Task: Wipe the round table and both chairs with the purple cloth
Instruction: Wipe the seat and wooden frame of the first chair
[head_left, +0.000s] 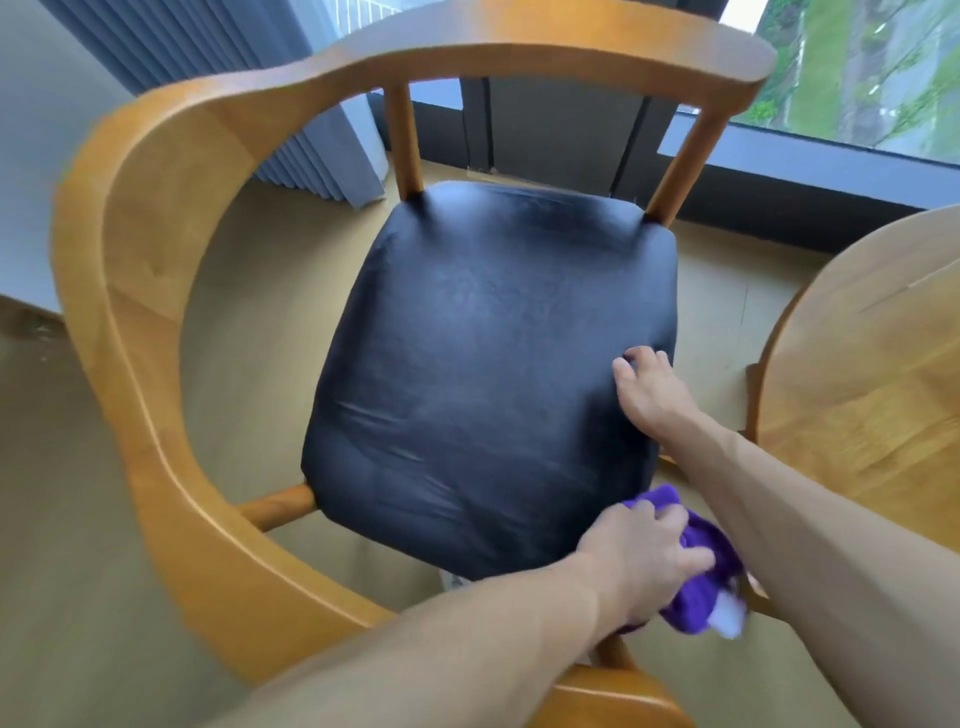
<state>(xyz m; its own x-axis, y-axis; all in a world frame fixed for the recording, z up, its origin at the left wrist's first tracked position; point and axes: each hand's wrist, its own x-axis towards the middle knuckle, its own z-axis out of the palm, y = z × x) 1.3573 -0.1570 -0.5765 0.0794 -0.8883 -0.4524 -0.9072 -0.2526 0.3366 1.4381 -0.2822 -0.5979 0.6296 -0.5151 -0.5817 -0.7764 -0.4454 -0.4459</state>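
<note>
Head view, looking down on a wooden armchair. The left hand (641, 558) lies at the near right corner of the chair's black seat cushion (483, 374); its fingers (693, 558) are curled round a bunched purple cloth (701, 582) and grip it. The cloth sits at the cushion's corner edge, partly under the hand, with a fold showing above the knuckles and the bulk hanging off to the right, where a pale, blurred patch shows at its lower end. The left forearm enters from the bottom of the frame and runs up and to the right, crossing the chair's near armrest.

The right hand (652, 395) rests on the right edge of the same cushion, farther from the viewer than the left hand. Its fingers (636, 361) lie fairly straight with the tips bent down onto the cushion's rim; they touch the seat but enclose nothing. The right forearm comes in from the lower right corner and slants up and to the left, passing above the cloth.

The chair (150, 270) has a curved wooden back-and-arm rail that sweeps round the left and far sides of the seat, carried on round spindles. The round wooden bench (872, 374) stands just beside the chair on the right, only its left part in view. Behind the chair are a pleated curtain (322, 150) and a window (857, 67).
</note>
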